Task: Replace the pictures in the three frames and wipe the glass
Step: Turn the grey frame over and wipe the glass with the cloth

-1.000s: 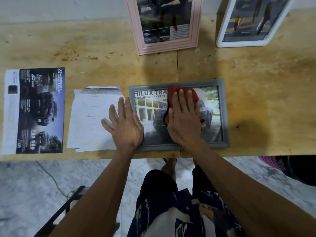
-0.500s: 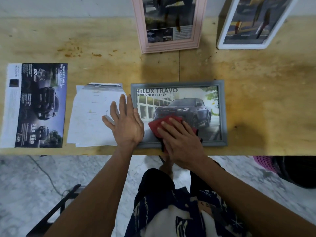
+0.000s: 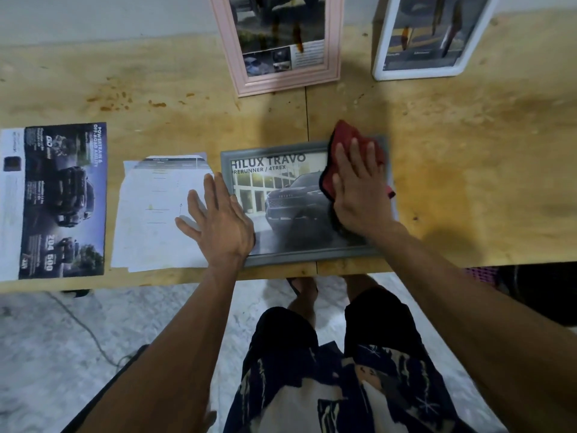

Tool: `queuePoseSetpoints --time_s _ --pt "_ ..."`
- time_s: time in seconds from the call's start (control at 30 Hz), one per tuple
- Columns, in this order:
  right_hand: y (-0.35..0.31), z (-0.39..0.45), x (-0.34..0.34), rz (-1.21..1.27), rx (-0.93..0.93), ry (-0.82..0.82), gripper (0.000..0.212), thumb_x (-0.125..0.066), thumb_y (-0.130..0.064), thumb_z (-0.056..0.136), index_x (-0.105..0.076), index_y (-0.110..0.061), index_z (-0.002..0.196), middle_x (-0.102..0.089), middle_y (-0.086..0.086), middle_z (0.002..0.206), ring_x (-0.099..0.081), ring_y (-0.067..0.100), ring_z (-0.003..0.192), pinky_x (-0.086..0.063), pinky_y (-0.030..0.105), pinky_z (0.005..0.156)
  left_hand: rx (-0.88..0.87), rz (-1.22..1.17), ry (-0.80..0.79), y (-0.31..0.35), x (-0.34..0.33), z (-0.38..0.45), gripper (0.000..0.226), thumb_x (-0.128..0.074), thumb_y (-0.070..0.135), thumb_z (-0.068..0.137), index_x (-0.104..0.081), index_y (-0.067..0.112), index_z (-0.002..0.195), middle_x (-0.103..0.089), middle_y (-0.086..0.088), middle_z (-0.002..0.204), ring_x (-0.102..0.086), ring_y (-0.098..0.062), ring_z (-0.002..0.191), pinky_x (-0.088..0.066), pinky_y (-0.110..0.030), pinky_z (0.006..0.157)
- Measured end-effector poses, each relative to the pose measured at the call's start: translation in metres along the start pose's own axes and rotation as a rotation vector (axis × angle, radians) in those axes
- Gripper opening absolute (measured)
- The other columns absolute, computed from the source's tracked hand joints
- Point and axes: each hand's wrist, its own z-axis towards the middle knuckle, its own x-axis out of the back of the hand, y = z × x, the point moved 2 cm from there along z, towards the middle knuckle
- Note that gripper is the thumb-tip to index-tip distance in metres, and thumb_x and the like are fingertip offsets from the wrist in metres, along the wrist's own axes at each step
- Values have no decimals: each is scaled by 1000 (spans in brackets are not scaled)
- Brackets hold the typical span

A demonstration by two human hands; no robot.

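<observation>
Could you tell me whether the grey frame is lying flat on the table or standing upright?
Lying flat: the grey frame rests glass-up on the table, left hand steadying it.

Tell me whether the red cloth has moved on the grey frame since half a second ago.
Yes. The red cloth, under the right hand, has gone from the grey frame's near edge to its far right corner, now overlapping the rim there.

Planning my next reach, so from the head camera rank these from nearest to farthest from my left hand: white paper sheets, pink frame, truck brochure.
1. white paper sheets: under the left hand fingers.
2. truck brochure: far left.
3. pink frame: back, leaning.
</observation>
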Motion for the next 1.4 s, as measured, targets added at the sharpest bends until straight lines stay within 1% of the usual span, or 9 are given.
queuePoseSetpoints --time_s 0.2,0.33,0.5,0.63,0.73,0.83,1.03,1.27,1.4 --pt "-23 -40 -18 -56 149 -97 54 -36 -27 99 -31 -19 152 -26 6 160 -11 38 149 -21 59 115 10 0 29 3 -2 -2 52 -21 35 106 -21 27 157 -20 8 163 -12 -28 151 -3 -68 112" --pt "-19 -68 -19 -84 197 -72 53 -48 -28 96 -42 -22 147 -39 4 154 -26 36 145 -26 57 114 6 13 28 3 -1 -2 52 -21 35 105 -23 26 156 -22 7 163 -15 -30 149 -6 -69 111" --pt "-4 -90 -7 -80 357 -39 42 -66 -13 84 -63 -20 126 -63 2 127 -55 33 107 -43 38 96 10 -8 8 2 0 -1 52 -20 36 105 -19 27 157 -18 9 164 -10 -28 150 -3 -69 112" --pt "3 -44 39 219 133 -76 32 -53 -17 95 -59 -18 126 -65 5 116 -56 29 99 -50 42 83 7 -25 4 1 1 -1 52 -19 36 106 -19 28 157 -17 9 164 -9 -28 150 -3 -69 112" --pt "12 5 48 65 67 28 48 -45 -15 95 -45 -13 143 -49 11 144 -40 34 134 -32 45 112 7 -29 6 2 0 -1 52 -19 36 106 -19 28 157 -17 9 164 -10 -28 151 -2 -69 112" --pt "21 5 25 -150 33 -215 75 -51 -15 91 -14 -18 156 -16 6 163 -8 32 150 -10 47 121 12 -33 16 2 0 -2 52 -19 37 106 -20 28 157 -18 9 164 -10 -28 150 -3 -69 112" --pt "15 -19 22 -265 57 -223 85 -62 -25 82 -19 -17 155 -23 7 160 -18 32 147 -10 46 120 8 -28 26 3 0 -3 52 -18 37 105 -22 28 156 -20 9 163 -13 -28 150 -5 -70 111" --pt "14 -43 24 -281 81 -109 62 -66 -18 65 -59 -13 127 -64 10 117 -59 37 106 -37 43 99 13 -47 20 4 1 -4 51 -19 36 105 -23 28 156 -20 9 163 -12 -29 150 -4 -70 110" --pt "8 -64 33 -349 74 -32 38 -67 -15 63 -67 -17 101 -66 5 87 -59 32 75 -35 37 79 18 -50 35 6 1 -6 50 -20 36 106 -25 29 155 -23 8 162 -15 -29 149 -6 -71 110"
